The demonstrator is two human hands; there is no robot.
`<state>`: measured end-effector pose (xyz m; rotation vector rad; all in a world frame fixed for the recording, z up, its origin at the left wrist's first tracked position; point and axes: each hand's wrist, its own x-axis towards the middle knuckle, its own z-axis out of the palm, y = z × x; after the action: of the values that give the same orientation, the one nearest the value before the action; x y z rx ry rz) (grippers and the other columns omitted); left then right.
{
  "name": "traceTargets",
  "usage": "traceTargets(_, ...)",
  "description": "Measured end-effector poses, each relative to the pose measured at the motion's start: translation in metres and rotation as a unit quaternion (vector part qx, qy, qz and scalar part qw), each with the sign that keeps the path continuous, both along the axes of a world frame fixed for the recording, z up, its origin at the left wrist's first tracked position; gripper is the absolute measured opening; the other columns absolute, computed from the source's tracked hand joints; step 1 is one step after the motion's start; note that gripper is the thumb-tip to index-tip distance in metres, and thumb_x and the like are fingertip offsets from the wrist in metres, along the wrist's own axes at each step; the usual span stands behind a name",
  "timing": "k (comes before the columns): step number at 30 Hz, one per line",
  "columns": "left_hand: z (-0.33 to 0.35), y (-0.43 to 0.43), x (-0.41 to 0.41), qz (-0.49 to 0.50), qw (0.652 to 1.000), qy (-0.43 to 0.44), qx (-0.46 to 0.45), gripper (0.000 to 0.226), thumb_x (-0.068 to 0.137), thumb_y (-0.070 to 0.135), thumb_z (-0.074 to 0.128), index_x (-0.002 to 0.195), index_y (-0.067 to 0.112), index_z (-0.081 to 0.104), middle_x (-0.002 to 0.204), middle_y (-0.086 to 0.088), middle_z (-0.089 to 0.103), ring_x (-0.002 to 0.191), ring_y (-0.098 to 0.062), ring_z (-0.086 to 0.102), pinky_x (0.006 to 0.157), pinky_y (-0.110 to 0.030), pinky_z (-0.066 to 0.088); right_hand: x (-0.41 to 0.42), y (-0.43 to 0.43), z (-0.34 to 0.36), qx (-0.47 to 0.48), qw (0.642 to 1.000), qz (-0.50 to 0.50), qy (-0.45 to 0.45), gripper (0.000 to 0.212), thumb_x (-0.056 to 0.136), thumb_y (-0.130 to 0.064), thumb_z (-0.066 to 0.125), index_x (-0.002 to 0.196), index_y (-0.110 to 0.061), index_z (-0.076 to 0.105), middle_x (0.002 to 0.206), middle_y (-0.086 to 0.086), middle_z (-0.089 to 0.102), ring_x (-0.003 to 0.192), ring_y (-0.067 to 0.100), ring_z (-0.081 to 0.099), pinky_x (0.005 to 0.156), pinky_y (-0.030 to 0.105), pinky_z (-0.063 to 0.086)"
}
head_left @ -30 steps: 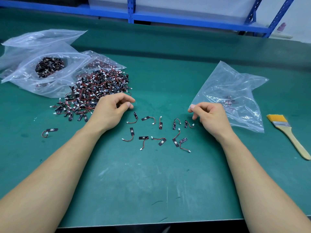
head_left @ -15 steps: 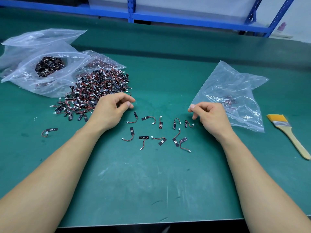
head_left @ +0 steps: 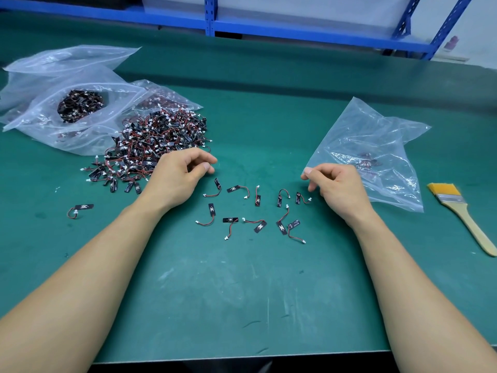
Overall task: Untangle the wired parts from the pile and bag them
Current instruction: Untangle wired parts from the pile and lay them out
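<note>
1. Separated parts [head_left: 255,211] lie apart between the hands; gather a few at a time
2. Left hand [head_left: 177,173] and right hand [head_left: 336,184]: fingers loosely curled, nothing visibly held
3. Bag [head_left: 376,141] just beside right hand; open its mouth first
4. Pile [head_left: 161,141] far left, tangled

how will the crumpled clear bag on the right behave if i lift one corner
The clear bag is thin crumpled film, so it will probably flop, not hold shape. Only a few wired parts show inside, so it seems light and may slide on the green mat.
</note>
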<state>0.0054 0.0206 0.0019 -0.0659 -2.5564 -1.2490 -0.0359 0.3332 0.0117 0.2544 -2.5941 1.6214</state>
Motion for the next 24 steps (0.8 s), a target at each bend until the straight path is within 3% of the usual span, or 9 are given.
traceTargets(24, 0.0019, 0.0018, 0.0014, 0.0, 1.0, -0.003, -0.003, 0.019, 0.096, 0.009, 0.061, 0.1, 0.024, 0.072, 0.084, 0.014, 0.073, 0.073, -0.002, 0.059, 0.068, -0.007, 0.04, -0.0019, 0.0007, -0.002, 0.014, 1.0, 0.001, 0.006, 0.026, 0.095, -0.025, 0.065, 0.074, -0.012, 0.074, 0.057, -0.014, 0.065, 0.045, 0.001, 0.042, 0.048, 0.013, 0.034)
